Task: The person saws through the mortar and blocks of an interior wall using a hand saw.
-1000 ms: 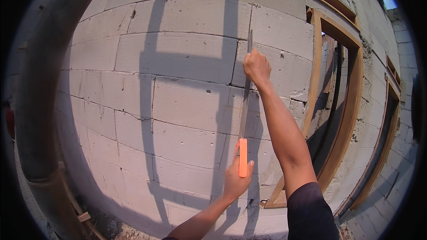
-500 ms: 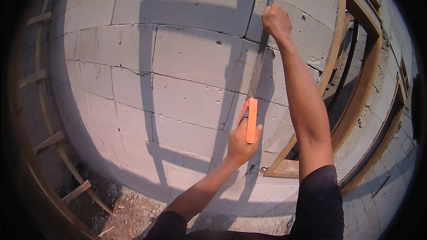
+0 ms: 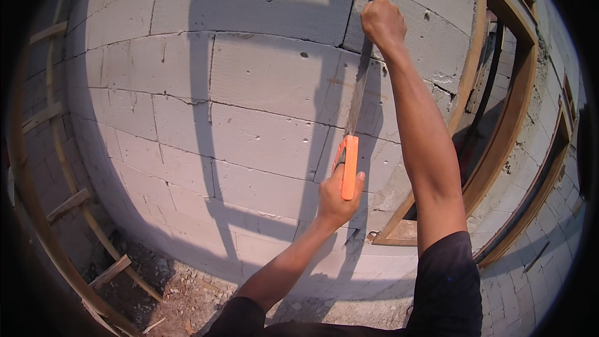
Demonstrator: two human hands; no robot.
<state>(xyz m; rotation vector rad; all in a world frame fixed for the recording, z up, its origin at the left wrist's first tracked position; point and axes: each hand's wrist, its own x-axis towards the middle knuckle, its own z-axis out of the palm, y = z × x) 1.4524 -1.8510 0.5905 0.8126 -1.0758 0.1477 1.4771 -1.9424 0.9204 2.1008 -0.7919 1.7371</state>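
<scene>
A hand saw (image 3: 356, 103) with an orange handle and a long grey blade stands nearly upright in front of a pale block wall (image 3: 268, 75). Its handle is low, its tip high and leaning slightly right. My left hand (image 3: 339, 200) wraps round the orange handle, thumb on the right side. Higher up, my right hand (image 3: 383, 22) is closed round the upper blade, whose tip pokes out above the fist. The blade lies against or very near the wall; I cannot tell whether it touches. A faint brown mark shows on the block beside it.
A wooden window frame (image 3: 521, 97) is set in the wall to the right, close to my right forearm, with another frame (image 3: 530, 218) beyond it. Wooden ladder-like poles (image 3: 68, 175) stand at the left. Rubble (image 3: 193, 293) covers the ground at the wall's foot.
Both hands and the saw have shifted slightly up and left in the view, the right hand most. The grip of each hand is the same.
</scene>
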